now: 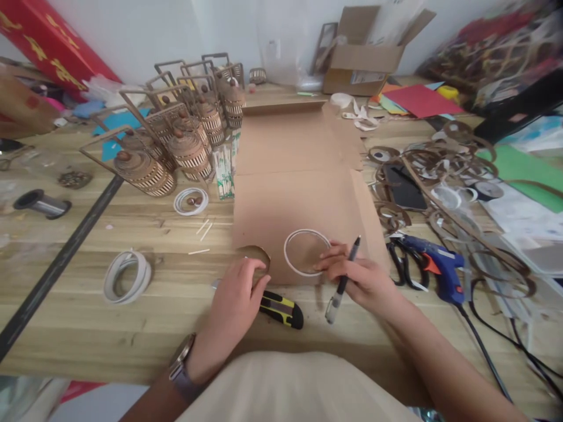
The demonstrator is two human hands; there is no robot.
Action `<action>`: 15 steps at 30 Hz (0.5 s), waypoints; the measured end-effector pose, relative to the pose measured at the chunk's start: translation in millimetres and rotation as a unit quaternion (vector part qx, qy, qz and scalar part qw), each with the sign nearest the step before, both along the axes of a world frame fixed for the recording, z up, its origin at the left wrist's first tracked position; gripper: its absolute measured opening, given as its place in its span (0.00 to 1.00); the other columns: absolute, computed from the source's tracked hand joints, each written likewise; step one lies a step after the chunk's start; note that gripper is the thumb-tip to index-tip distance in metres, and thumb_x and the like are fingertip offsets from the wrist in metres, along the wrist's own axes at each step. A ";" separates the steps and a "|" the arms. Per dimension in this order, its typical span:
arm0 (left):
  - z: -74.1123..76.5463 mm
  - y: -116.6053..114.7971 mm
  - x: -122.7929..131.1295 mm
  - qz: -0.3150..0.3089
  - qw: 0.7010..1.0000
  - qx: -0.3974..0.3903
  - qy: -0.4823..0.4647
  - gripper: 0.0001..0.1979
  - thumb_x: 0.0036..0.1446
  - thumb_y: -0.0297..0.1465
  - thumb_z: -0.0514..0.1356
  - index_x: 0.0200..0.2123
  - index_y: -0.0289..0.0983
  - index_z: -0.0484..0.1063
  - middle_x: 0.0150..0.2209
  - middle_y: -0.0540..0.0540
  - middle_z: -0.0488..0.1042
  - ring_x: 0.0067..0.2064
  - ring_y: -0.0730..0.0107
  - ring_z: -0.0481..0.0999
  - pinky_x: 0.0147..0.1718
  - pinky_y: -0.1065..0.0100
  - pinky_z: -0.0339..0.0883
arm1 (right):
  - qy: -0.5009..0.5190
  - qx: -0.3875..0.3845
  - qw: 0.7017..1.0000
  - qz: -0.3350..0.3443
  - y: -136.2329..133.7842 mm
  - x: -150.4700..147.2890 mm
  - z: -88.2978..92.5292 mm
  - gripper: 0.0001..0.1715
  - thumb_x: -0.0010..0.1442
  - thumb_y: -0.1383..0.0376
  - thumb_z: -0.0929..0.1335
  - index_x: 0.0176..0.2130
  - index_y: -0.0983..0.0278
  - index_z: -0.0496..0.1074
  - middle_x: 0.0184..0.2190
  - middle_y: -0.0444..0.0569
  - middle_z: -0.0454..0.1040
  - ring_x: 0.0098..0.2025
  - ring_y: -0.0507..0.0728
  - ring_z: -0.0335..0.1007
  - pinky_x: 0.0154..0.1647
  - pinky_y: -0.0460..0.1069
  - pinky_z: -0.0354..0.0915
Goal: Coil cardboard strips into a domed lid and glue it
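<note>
My right hand [358, 275] pinches the edge of a thin white ring [288, 258] and holds a black pen [342, 285] between its fingers, tip pointing up and away. The ring lies over a brown cardboard sheet [299, 199]. At the sheet's near left corner, where a rounded cut-out [263, 253] shows, is my left hand [240, 293], its thumb and index finger apart and its other fingers partly hidden. A yellow-and-black utility knife [281, 309] lies on the table beside and partly behind that hand.
Several lidded bamboo baskets [189, 152] stand at the back left. White strip rolls [127, 276] lie nearer on the left. To the right are black-handled scissors [407, 264], a blue glue gun [440, 264] with its cord, and tangled brown strips [440, 158]. An opened carton [363, 61] stands behind.
</note>
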State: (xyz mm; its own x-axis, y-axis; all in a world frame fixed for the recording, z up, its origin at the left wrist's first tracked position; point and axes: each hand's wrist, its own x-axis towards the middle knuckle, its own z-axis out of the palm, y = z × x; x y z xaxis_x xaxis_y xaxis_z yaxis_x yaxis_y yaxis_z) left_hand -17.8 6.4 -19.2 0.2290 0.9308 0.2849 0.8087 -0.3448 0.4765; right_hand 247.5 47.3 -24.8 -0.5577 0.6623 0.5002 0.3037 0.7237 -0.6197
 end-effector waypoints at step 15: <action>-15.6 -1.1 20.1 0.034 0.986 -0.161 0.030 0.14 0.55 0.20 0.61 0.44 0.38 0.67 0.32 0.48 0.76 0.36 0.60 0.77 0.36 0.60 0.71 | -0.045 -0.129 0.990 -0.015 -3.0 -5.3 -27.1 0.07 0.62 0.67 0.69 0.42 0.60 0.75 0.41 0.50 0.80 0.47 0.57 0.77 0.48 0.51 0.74</action>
